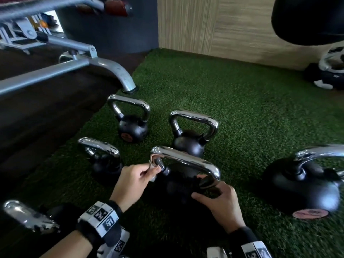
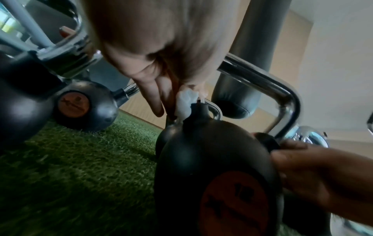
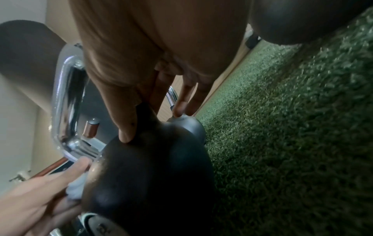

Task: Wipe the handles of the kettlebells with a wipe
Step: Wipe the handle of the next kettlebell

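A black kettlebell (image 1: 178, 185) with a chrome handle (image 1: 186, 160) stands on green turf right in front of me. My left hand (image 1: 152, 171) pinches a white wipe (image 1: 153, 167) against the left leg of that handle, near where it meets the ball. The left wrist view shows the crumpled wipe (image 2: 185, 103) pressed at the handle's base. My right hand (image 1: 206, 190) grips the kettlebell at the right foot of the handle, thumb on one side and fingers on the other. In the right wrist view its thumb (image 3: 125, 127) rests on the black ball (image 3: 151, 175).
Several other chrome-handled kettlebells stand around: two behind (image 1: 133, 127) (image 1: 189, 144), one left (image 1: 104, 159), a big one right (image 1: 305, 189). A grey bench frame (image 1: 74, 66) crosses the upper left. A black bag (image 1: 307, 19) hangs at the upper right by the wood wall.
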`<state>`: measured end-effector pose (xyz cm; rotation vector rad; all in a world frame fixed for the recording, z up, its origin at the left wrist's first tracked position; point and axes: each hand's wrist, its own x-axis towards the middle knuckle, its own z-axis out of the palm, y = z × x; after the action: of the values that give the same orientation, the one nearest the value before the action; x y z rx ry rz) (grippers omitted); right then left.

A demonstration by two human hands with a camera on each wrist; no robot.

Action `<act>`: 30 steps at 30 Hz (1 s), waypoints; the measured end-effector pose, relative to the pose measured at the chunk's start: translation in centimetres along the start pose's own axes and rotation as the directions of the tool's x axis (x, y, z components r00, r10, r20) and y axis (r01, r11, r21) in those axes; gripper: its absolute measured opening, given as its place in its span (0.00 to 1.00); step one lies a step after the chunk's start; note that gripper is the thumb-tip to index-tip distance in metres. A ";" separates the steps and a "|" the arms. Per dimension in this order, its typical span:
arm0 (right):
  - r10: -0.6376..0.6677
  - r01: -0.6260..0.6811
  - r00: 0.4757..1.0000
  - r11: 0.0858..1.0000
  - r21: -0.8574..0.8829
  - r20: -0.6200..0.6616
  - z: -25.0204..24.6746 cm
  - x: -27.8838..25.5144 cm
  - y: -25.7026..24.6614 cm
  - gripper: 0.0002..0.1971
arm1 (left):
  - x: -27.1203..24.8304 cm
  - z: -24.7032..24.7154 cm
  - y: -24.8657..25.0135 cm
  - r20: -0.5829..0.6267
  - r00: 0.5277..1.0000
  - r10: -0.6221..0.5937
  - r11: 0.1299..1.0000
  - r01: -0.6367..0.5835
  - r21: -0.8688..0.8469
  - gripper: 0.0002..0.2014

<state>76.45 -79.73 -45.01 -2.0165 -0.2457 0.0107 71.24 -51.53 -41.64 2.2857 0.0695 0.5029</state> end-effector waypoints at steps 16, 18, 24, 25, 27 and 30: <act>-0.243 0.250 0.966 0.965 -0.077 0.087 1.2 1.6 -3.4 0.19 | 8.1 2.0 3.2 0.341 0.937 -0.077 0.995 0.092 -0.029 0.12; -0.122 0.144 0.977 0.982 -0.120 0.175 1.7 2.2 -3.4 0.36 | 7.5 2.3 2.9 0.317 0.944 -0.087 0.996 0.088 0.010 0.12; -0.020 0.032 0.976 0.998 -0.054 0.216 2.7 2.2 -2.8 0.42 | 8.6 2.3 4.6 0.146 0.987 -0.065 0.998 0.064 0.012 0.15; -0.016 0.027 0.978 0.998 -0.048 0.210 2.8 2.2 -2.7 0.44 | 9.0 2.1 4.9 0.101 0.994 -0.038 0.999 0.041 -0.031 0.18; -0.010 0.017 0.979 0.999 -0.034 0.202 2.9 2.1 -2.8 0.47 | 8.9 1.6 5.9 0.070 0.997 0.021 0.998 -0.017 -0.064 0.22; -0.022 0.022 0.981 1.000 0.001 0.192 3.0 1.9 -2.9 0.47 | 8.4 1.4 5.9 0.130 0.988 -0.087 0.990 0.100 -0.099 0.14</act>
<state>77.44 -75.53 -43.62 -2.0145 -0.3905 0.1922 78.86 -54.96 -35.51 2.1934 0.0853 0.3059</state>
